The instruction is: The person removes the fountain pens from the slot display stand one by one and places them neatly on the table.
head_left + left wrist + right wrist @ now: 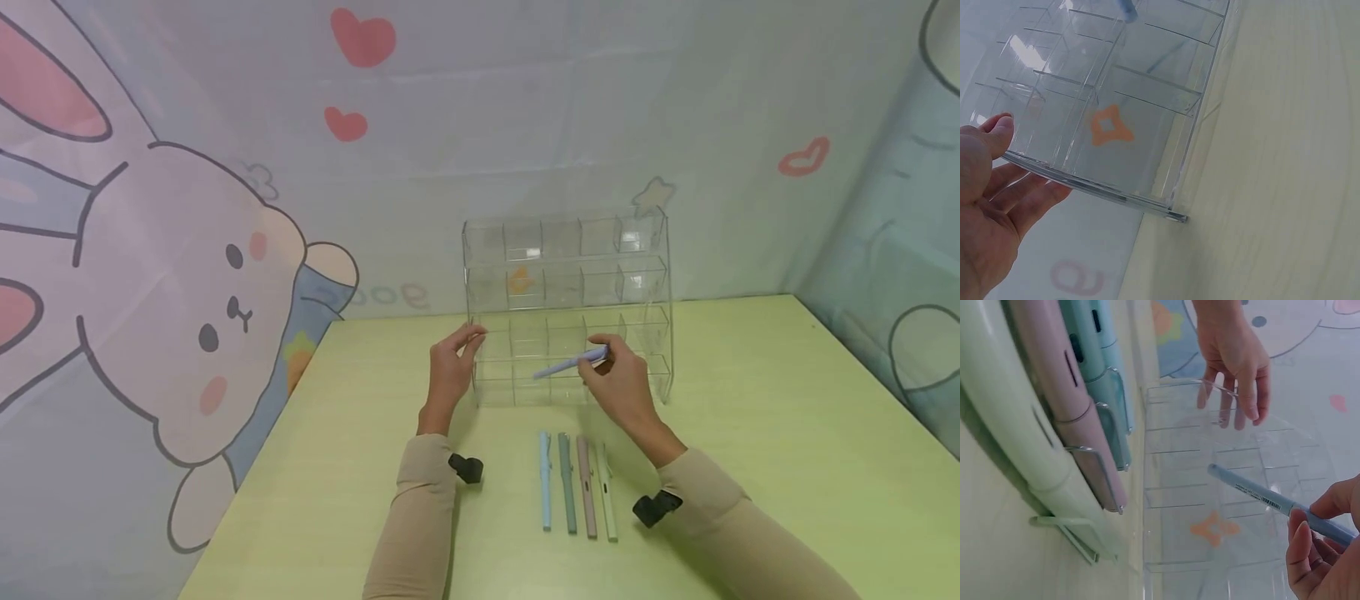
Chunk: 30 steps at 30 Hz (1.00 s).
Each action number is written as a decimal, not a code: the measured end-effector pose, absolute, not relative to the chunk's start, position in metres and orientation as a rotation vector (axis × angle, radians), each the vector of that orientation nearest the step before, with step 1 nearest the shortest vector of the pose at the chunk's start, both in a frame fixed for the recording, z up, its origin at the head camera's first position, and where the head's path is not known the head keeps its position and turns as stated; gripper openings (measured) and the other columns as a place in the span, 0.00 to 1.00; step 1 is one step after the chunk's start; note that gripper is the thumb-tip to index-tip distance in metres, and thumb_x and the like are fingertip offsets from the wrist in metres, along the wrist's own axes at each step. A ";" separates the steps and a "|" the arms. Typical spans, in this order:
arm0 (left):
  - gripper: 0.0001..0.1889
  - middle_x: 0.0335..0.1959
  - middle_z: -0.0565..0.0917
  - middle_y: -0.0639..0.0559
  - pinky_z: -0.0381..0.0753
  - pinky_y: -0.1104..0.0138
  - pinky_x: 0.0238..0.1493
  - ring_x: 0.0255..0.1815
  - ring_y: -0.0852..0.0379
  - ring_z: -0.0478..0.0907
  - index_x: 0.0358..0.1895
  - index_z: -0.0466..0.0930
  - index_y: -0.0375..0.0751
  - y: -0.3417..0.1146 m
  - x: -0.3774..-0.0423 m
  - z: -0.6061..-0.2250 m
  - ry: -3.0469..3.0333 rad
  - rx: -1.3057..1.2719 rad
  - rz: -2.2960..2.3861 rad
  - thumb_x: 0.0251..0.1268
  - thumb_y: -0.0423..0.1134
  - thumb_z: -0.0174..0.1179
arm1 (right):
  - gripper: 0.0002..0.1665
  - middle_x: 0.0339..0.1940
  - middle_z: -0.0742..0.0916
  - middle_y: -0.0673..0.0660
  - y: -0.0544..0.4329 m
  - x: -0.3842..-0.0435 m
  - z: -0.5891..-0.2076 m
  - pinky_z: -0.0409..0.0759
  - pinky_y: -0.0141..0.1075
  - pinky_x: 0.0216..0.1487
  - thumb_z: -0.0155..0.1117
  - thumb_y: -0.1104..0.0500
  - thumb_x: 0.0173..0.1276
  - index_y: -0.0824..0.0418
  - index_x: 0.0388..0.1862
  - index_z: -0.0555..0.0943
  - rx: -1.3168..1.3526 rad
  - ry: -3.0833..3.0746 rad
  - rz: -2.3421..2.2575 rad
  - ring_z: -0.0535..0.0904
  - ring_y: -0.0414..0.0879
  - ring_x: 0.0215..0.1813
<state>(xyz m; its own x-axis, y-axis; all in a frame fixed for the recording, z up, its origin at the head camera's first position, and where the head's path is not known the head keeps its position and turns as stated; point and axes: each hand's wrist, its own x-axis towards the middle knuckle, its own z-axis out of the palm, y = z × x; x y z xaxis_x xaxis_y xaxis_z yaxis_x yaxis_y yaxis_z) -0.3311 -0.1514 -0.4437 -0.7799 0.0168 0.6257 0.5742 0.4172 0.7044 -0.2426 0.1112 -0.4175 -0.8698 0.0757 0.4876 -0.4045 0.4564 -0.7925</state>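
Observation:
A clear plastic rack (pixel 566 265) with tiers of small compartments stands upright on the table. At its left side edge, my left hand (pixel 452 367) grips the panel; the left wrist view has the thumb on one face of the rack (pixel 1138 199) and the fingers behind. My right hand (pixel 621 387) pinches a lavender pen (pixel 562 367) by its capped end, before the lower tiers. In the right wrist view the pen (pixel 1260 495) looks bluer and points toward the rack; a barcode label shows on its barrel. Whether its tip touches the rack, I cannot tell.
In front of the rack lie a light blue pen (pixel 545 483), a dark green pen (pixel 567 483), a mauve pen (pixel 587 487) and a pale green pen (pixel 607 497), side by side on the yellow-green table (pixel 765 467). A printed cloth (pixel 450 150) hangs behind the rack.

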 end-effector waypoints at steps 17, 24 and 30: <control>0.09 0.51 0.87 0.42 0.76 0.52 0.63 0.64 0.47 0.76 0.46 0.88 0.38 -0.153 -0.329 -0.443 -2.166 -0.466 -1.406 0.72 0.39 0.62 | 0.24 0.40 0.87 0.66 0.134 -0.229 -0.391 0.81 0.21 0.40 0.70 0.65 0.66 0.67 0.60 0.77 0.273 -1.978 1.574 0.82 0.32 0.37; 0.11 0.52 0.86 0.41 0.75 0.50 0.64 0.65 0.45 0.76 0.47 0.87 0.34 -0.152 -0.328 -0.443 -2.172 -0.481 -1.414 0.72 0.39 0.62 | 0.27 0.39 0.88 0.65 0.146 -0.226 -0.385 0.80 0.20 0.38 0.70 0.66 0.66 0.61 0.64 0.78 0.283 -1.956 1.509 0.82 0.31 0.34; 0.11 0.52 0.86 0.41 0.76 0.50 0.64 0.63 0.44 0.77 0.47 0.87 0.34 -0.152 -0.328 -0.442 -2.169 -0.482 -1.416 0.72 0.38 0.62 | 0.27 0.42 0.86 0.64 0.152 -0.225 -0.383 0.80 0.21 0.33 0.68 0.68 0.66 0.60 0.64 0.79 0.289 -1.990 1.495 0.82 0.33 0.33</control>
<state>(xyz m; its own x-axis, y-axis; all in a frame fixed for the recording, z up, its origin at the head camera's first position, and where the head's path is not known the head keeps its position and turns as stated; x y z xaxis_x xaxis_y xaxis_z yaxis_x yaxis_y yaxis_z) -0.3282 -0.1516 -0.4418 -0.8113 0.0214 0.5843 0.5435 0.3960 0.7401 -0.2249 0.1520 -0.3832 -0.7805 0.1887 0.5960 -0.5197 0.3339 -0.7864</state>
